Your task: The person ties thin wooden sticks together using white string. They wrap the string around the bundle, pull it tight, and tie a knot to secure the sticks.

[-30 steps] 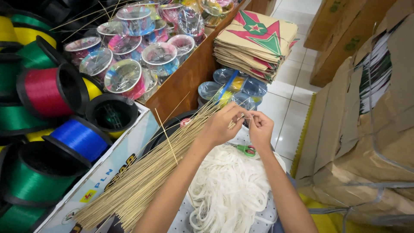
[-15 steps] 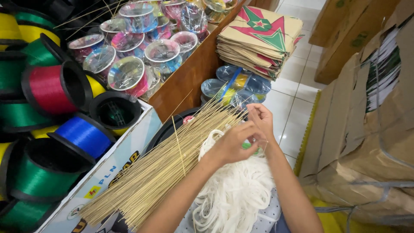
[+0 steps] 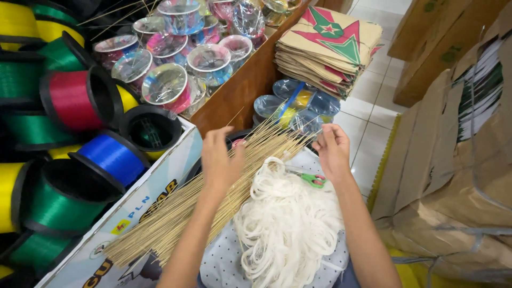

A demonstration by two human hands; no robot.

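My left hand [image 3: 220,160] lies on a long bundle of thin bamboo sticks [image 3: 176,218] that slants across a printed box. Its fingers pinch at the sticks, and one stick pokes up past the fingertips. My right hand [image 3: 333,152] hovers at the far tips of the sticks with its fingers curled together. What it holds is hidden. A heap of white string [image 3: 288,224] lies between my forearms on a dotted cloth. Green-handled scissors [image 3: 314,180] rest just under my right hand.
Large spools of red [image 3: 69,101], blue [image 3: 109,154], green and yellow line fill the left. Several clear-wrapped reels [image 3: 170,85] sit in a wooden tray. A stack of paper kites [image 3: 330,42] lies beyond, and brown cardboard bundles [image 3: 453,176] stand at the right on a tiled floor.
My hands were pinched together over the stick tips. They have moved apart, the left back onto the bundle and the right out toward the tips.
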